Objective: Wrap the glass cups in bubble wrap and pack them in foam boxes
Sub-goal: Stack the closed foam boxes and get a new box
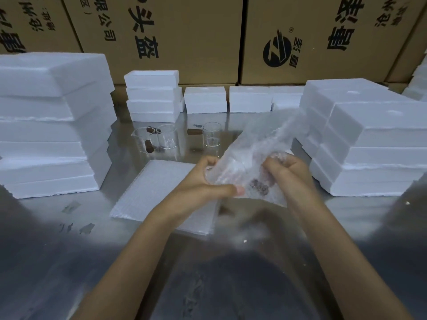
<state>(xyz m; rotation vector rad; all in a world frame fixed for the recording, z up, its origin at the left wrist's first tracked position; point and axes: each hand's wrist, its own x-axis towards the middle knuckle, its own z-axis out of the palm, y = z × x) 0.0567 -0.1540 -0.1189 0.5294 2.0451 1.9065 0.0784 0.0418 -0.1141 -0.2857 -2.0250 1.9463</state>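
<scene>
A: Status on the cup?

B: One cup is inside a bubble wrap sheet, held mid-frame above the table. Only its brown handle shows through the film, low on the bundle. Left hand is curled around the bundle's left edge, thumb pinching the wrap. Right hand is curled on the right side, fingers bunching the wrap. The sheet's upper end is loose and blurred toward upper right.

A: How will it handle?

B: Judging by looks: thin glass, light, fragile. The wrap is soft and slick, so the cup could slide inside it. I'd keep the grip on the body through the wrap, not on the loose tail. The handle sticks out, likely the weak point, so cover it and don't lever on it.

A: Rest of the stock?

B: Three bare cups stand on the table at upper centre, just beyond the hands, handles pointing various ways. Spare sheets lie flat left of the hands. Foam boxes are stacked at left, right and along the back. Foam looks stiff but light and crumbly; white crumbs sit on the table.

A: Risks?

B: The loose tail unrolling, or the bundle slipping through the left pinch.
</scene>
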